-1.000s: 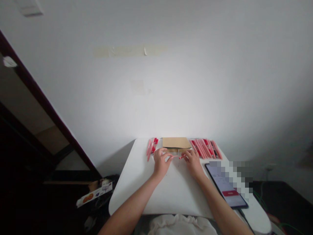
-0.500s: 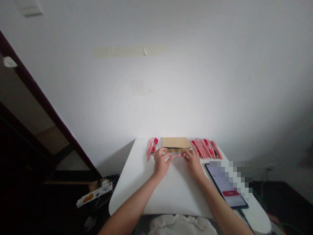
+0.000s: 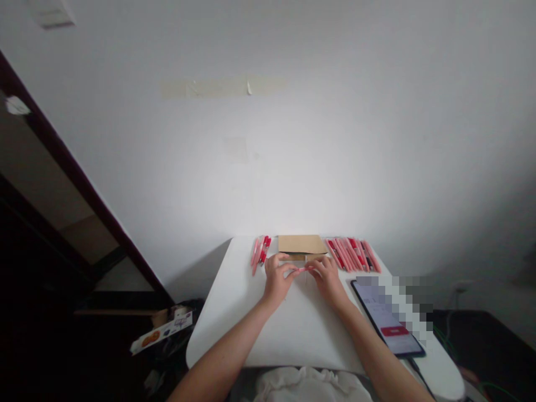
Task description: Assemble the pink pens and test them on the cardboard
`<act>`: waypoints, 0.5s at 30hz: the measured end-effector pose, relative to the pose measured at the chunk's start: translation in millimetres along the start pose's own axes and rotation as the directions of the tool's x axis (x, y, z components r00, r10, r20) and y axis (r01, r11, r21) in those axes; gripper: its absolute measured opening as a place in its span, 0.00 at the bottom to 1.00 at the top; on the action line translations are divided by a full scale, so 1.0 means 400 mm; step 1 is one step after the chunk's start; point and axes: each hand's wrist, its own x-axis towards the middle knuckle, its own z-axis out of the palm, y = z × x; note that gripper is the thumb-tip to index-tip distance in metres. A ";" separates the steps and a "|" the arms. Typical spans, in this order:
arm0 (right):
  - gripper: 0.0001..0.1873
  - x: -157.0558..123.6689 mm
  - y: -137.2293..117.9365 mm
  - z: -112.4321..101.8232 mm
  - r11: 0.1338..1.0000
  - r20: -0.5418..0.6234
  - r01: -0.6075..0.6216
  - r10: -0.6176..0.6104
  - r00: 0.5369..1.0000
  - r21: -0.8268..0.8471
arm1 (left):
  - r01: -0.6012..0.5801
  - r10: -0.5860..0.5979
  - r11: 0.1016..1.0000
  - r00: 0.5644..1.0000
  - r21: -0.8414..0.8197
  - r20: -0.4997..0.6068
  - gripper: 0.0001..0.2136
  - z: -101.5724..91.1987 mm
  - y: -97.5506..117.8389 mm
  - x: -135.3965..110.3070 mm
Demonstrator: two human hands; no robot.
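Note:
Between my hands a slim pink pen (image 3: pixel 302 269) lies crosswise above the white table. My left hand (image 3: pixel 275 283) pinches its left end with thumb and fingertips. On the other end, the fingers of my right hand (image 3: pixel 329 280) are closed. Most of the pen is hidden by the fingers. A thin pale strand (image 3: pixel 306 279) hangs below it; what it is made of I cannot tell. Just beyond the fingers lies a flat brown cardboard piece (image 3: pixel 302 244), its front edge lifted.
A few pink and red pens (image 3: pixel 260 254) lie left of the cardboard, and a row of several more pens (image 3: pixel 352 255) lies right. A phone (image 3: pixel 387 321) with a cable rests on the white table (image 3: pixel 310 335) near my right forearm. The wall (image 3: pixel 293 184) rises behind.
My right hand has come slightly left, towards my left hand, so less of the pen shows between them. The left hand has barely moved.

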 end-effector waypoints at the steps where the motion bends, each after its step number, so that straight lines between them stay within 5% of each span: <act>1: 0.10 0.000 0.000 0.000 1.000 0.006 0.002 -0.002 1.000 0.010 | 0.004 -0.004 1.000 1.000 -0.006 0.000 0.01 -0.001 0.001 0.001; 15: 0.11 0.002 0.009 0.000 0.994 0.059 0.006 -0.013 0.998 0.109 | 0.035 -0.035 0.999 0.999 0.021 -0.016 0.02 -0.004 0.007 0.006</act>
